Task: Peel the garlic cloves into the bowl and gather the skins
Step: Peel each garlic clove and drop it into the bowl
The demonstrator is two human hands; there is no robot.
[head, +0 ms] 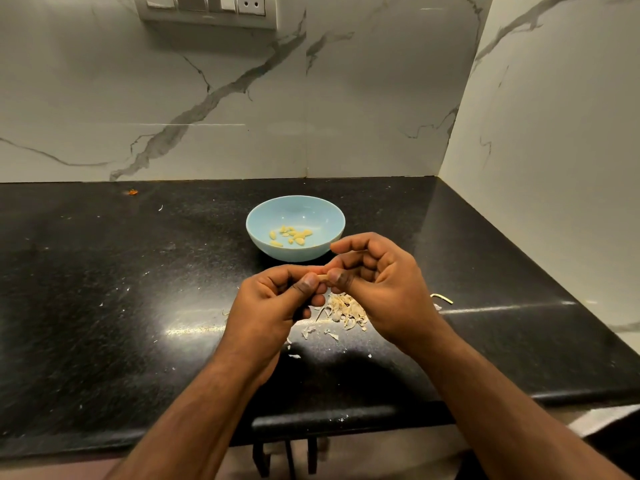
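Note:
A light blue bowl [263,216] stands on the black counter and holds several peeled garlic cloves [292,234]. Just in front of the bowl, above the counter, my left hand [273,303] and my right hand [384,289] meet. Both pinch one small garlic clove [323,278] between thumb and fingertips, and only a short pale piece of it shows. Under the hands lies a loose pile of dry garlic skins [346,308], with a few scraps [308,331] scattered nearer to me.
The black granite counter [121,289] runs to marble walls at the back and right. A thin garlic stem piece [442,298] lies right of my right hand. A small orange scrap [132,192] sits near the back wall. The counter's front edge is close below my forearms.

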